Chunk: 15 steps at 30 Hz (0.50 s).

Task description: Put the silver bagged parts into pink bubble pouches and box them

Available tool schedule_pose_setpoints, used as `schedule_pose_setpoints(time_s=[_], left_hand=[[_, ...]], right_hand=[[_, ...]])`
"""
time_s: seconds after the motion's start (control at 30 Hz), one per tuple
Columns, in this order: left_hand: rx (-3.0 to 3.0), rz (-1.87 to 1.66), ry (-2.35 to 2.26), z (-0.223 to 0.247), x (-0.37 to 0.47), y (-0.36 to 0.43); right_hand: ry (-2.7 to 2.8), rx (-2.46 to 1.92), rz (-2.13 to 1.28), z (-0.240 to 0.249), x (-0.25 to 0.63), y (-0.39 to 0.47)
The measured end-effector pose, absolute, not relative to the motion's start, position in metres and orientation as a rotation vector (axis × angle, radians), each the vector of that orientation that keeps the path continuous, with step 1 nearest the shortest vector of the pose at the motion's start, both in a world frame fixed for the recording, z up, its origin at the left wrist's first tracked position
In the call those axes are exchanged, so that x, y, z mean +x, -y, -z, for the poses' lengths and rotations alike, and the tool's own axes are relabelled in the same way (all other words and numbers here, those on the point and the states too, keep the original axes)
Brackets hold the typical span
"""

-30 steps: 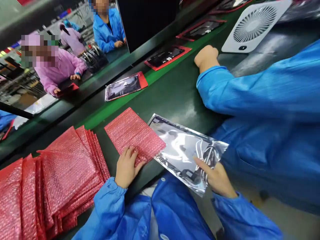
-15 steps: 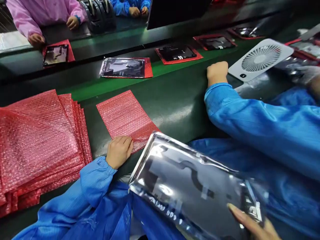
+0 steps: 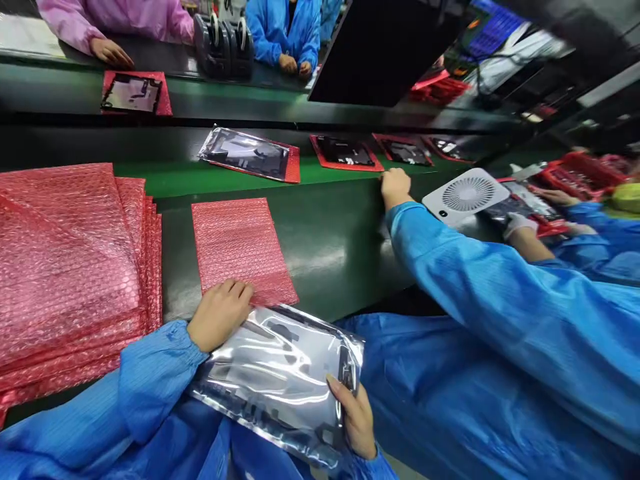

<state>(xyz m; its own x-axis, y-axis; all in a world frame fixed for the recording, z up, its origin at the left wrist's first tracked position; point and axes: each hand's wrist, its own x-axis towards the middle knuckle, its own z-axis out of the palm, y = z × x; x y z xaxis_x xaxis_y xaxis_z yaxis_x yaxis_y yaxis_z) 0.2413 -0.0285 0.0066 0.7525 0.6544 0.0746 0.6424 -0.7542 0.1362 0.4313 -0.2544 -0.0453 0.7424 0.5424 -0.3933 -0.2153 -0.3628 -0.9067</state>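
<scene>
My right hand (image 3: pixel 356 415) grips the right end of a shiny clear antistatic bag (image 3: pixel 285 373), its thumb on top. A flat dark panel with black strips shows through the plastic. Ahead of it, a red bubble-wrap bag (image 3: pixel 243 243) lies flat on the dark green bench. My left hand (image 3: pixel 223 313) has its fingers curled over the near edge of that bubble-wrap bag; the fingertips are hidden. The far edge of the antistatic bag is against the near edge of the bubble-wrap bag, beside my left hand. Whether it is inside the opening I cannot tell.
A stack of red bubble-wrap bags (image 3: pixel 70 267) stands at left. Along the green strip lie several panels on red bags, one a wrapped panel (image 3: pixel 245 153). A co-worker's sleeve (image 3: pixel 450 260) reaches in from the right, near a white fan (image 3: pixel 467 195). Tape dispensers (image 3: pixel 225 47) stand opposite.
The antistatic bag has moved left and now lies close against my left hand and the red bag. My right hand came left with it. The camera view has tilted up and turned.
</scene>
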Motion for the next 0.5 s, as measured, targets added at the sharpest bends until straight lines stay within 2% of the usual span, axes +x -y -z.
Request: schedule_pose_setpoints(time_s=[0.1, 0.2, 0.3, 0.37, 0.5], left_hand=[[2.911, -0.19, -1.013, 0.002, 0.235, 0.022], [2.931, -0.359, -1.003, 0.018, 0.219, 0.018], [2.862, -0.478, -1.156, 0.027, 0.204, 0.019], [2.776, -0.425, -1.356, 0.023, 0.199, 0.025], [2.556, -0.056, -1.609, 0.008, 0.204, 0.038]], right_hand=[[0.186, -1.747, -0.714, 0.047, 0.426, 0.245], [0.093, -1.729, -0.613, 0.046, 0.434, 0.24], [0.025, -1.762, -0.502, 0.046, 0.442, 0.238], [0.055, -1.801, -0.433, 0.046, 0.441, 0.236], [0.156, -1.871, -0.358, 0.038, 0.429, 0.23]])
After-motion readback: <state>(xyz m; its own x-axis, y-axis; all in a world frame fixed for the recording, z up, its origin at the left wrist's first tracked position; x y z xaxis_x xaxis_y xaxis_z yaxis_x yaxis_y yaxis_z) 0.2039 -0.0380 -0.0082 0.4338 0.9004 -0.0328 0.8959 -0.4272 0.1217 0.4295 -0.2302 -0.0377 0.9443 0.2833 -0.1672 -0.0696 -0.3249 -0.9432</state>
